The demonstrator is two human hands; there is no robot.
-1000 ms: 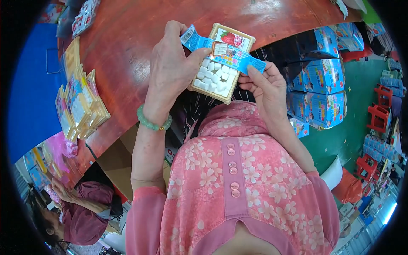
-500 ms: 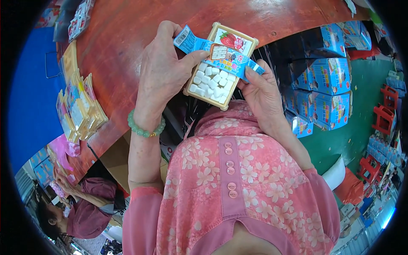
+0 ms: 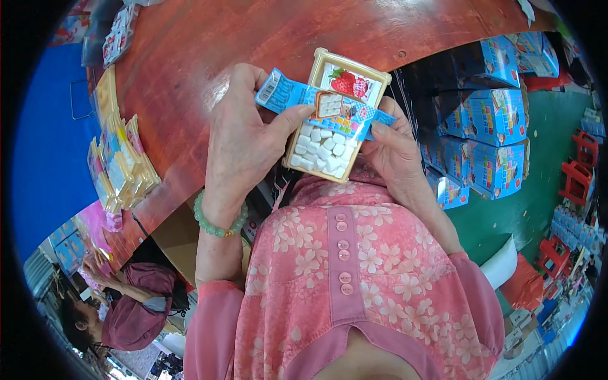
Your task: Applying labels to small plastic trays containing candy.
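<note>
Between my hands is a shallow cream tray [image 3: 320, 58] with small white pillow-shaped sweets [image 3: 324, 151] in its near part and a strawberry-printed sachet [image 3: 349, 83] in its far part. A blue printed card band [image 3: 292, 90] lies slantwise across the tray's middle. My left hand [image 3: 250, 136], with a green bead bracelet at the wrist, pinches the band's left part, thumb on top; its fingers are largely hidden behind. My right hand [image 3: 396, 149] grips the band's right end by the tray's right edge, thumb over it. The fingers beneath are hidden.
The red-brown table [image 3: 168, 76] lies ahead and left. Filled trays [image 3: 120, 168] are stacked at its left edge. Blue boxes [image 3: 497, 117] stand piled at the right above a green floor [image 3: 548, 164]. Another person [image 3: 136, 304] works at the lower left.
Both hands and the tray have come a little nearer my body. The band's right end, folded up before, now lies flatter under my right thumb.
</note>
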